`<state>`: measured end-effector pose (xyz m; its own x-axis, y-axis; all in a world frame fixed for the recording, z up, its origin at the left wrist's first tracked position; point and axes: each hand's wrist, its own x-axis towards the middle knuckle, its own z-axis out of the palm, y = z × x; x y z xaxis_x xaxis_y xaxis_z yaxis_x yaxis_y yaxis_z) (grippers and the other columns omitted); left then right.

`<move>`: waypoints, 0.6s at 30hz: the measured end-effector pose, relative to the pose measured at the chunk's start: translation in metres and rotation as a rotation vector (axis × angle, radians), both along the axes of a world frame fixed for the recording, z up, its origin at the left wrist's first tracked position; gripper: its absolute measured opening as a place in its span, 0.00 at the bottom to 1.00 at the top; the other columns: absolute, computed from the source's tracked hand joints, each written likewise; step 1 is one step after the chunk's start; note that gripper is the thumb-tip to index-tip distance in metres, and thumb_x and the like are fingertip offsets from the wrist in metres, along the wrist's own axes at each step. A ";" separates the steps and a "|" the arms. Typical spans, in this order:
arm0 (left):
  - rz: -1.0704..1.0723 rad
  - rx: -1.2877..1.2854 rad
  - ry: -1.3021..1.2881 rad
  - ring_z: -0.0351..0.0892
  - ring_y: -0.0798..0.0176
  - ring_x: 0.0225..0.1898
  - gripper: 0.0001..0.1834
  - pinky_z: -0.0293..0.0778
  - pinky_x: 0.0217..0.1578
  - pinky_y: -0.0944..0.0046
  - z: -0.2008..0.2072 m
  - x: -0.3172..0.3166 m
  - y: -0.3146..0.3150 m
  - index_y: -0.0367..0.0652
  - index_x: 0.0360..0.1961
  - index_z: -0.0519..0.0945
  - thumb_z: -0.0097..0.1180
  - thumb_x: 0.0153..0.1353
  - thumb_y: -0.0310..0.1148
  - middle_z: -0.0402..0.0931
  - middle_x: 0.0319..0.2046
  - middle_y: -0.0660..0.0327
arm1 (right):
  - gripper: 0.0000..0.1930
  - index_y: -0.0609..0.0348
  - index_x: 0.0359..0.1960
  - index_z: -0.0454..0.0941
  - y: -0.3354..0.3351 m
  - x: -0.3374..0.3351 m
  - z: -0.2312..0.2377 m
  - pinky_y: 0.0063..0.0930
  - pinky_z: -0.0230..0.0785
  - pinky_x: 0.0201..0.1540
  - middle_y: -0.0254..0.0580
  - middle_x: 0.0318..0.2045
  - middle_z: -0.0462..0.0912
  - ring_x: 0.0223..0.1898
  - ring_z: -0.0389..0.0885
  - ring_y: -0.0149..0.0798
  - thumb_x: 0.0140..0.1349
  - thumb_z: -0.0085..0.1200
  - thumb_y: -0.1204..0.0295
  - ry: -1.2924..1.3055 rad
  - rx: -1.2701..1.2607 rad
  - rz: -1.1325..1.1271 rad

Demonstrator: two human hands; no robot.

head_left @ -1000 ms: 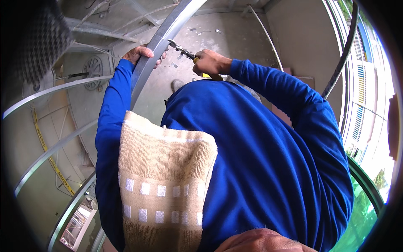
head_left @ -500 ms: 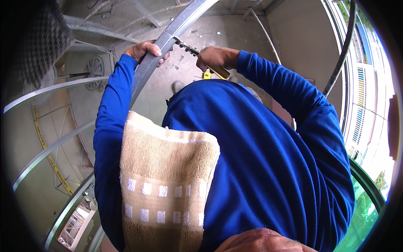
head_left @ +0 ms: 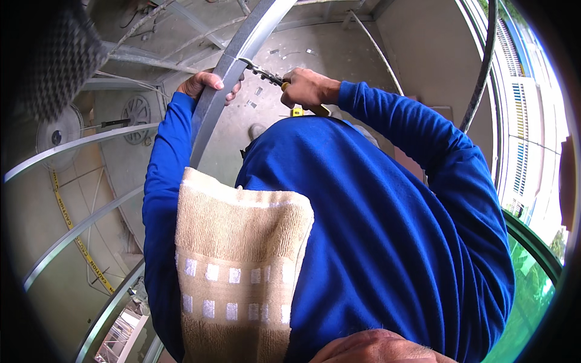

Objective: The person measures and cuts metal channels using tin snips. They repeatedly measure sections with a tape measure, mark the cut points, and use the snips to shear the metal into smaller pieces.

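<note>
The left hand's [head_left: 201, 83] grip is wrapped around a metal channel [head_left: 210, 115], which slants upward left of the torso; the right hand's [head_left: 307, 89] grip is clasped round the snips [head_left: 266, 74]. Their tip meets the channel's edge; the channel runs on in one piece, not severed, though any partial cut cannot be told.

Grey floor [head_left: 339, 60] with small scattered flat pieces [head_left: 259, 91]
</note>
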<state>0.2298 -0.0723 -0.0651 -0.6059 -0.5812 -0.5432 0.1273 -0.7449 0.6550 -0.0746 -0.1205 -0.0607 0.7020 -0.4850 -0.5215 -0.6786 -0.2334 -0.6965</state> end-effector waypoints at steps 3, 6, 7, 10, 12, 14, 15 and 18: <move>0.040 -0.009 -0.025 0.79 0.64 0.36 0.42 0.80 0.40 0.63 -0.001 0.000 0.002 0.37 0.59 0.71 0.71 0.40 0.41 0.77 0.39 0.57 | 0.19 0.66 0.33 0.86 0.000 -0.001 0.005 0.46 0.77 0.40 0.59 0.30 0.86 0.35 0.85 0.54 0.46 0.59 0.61 0.019 0.008 -0.030; 0.049 0.002 -0.007 0.81 0.64 0.37 0.42 0.81 0.42 0.62 -0.003 0.001 0.003 0.37 0.60 0.72 0.71 0.42 0.40 0.78 0.40 0.57 | 0.19 0.66 0.34 0.86 0.000 0.000 0.009 0.47 0.78 0.42 0.61 0.31 0.86 0.36 0.86 0.56 0.48 0.59 0.61 0.056 -0.005 -0.039; 0.056 0.005 -0.003 0.81 0.64 0.37 0.41 0.81 0.42 0.62 -0.005 0.001 0.003 0.37 0.59 0.72 0.71 0.42 0.40 0.78 0.40 0.57 | 0.19 0.67 0.34 0.86 -0.001 0.001 0.009 0.47 0.78 0.42 0.62 0.32 0.86 0.36 0.86 0.57 0.48 0.59 0.61 0.075 -0.023 -0.032; 0.090 0.021 0.004 0.81 0.63 0.38 0.40 0.81 0.42 0.62 -0.013 0.001 0.007 0.36 0.58 0.72 0.70 0.43 0.40 0.78 0.41 0.56 | 0.20 0.67 0.35 0.86 0.001 0.002 0.004 0.48 0.78 0.43 0.63 0.34 0.86 0.37 0.86 0.59 0.48 0.59 0.61 0.090 -0.062 -0.054; 0.118 0.008 0.001 0.81 0.63 0.38 0.39 0.81 0.43 0.62 -0.019 0.001 0.010 0.37 0.58 0.72 0.70 0.43 0.40 0.79 0.42 0.56 | 0.21 0.70 0.37 0.80 0.000 0.002 -0.006 0.43 0.76 0.40 0.60 0.32 0.84 0.35 0.85 0.51 0.49 0.62 0.62 0.089 -0.098 -0.031; 0.147 -0.042 -0.038 0.82 0.62 0.38 0.39 0.82 0.43 0.61 -0.026 0.002 0.013 0.36 0.58 0.73 0.69 0.44 0.41 0.80 0.43 0.54 | 0.20 0.70 0.38 0.79 -0.005 0.001 -0.018 0.41 0.76 0.41 0.59 0.33 0.84 0.37 0.85 0.50 0.51 0.62 0.63 0.097 -0.015 0.030; 0.144 -0.071 -0.049 0.82 0.62 0.38 0.39 0.82 0.42 0.61 -0.029 0.002 0.014 0.36 0.58 0.72 0.69 0.44 0.42 0.80 0.43 0.54 | 0.20 0.71 0.39 0.79 -0.008 0.001 -0.025 0.41 0.76 0.41 0.58 0.33 0.84 0.38 0.86 0.49 0.52 0.62 0.64 0.077 0.021 0.069; 0.199 -0.155 -0.126 0.83 0.61 0.38 0.40 0.83 0.40 0.59 -0.041 -0.003 0.019 0.35 0.61 0.72 0.66 0.46 0.44 0.81 0.44 0.52 | 0.21 0.65 0.40 0.88 -0.022 -0.008 -0.038 0.42 0.75 0.45 0.58 0.36 0.87 0.40 0.85 0.48 0.54 0.58 0.60 -0.078 0.183 0.189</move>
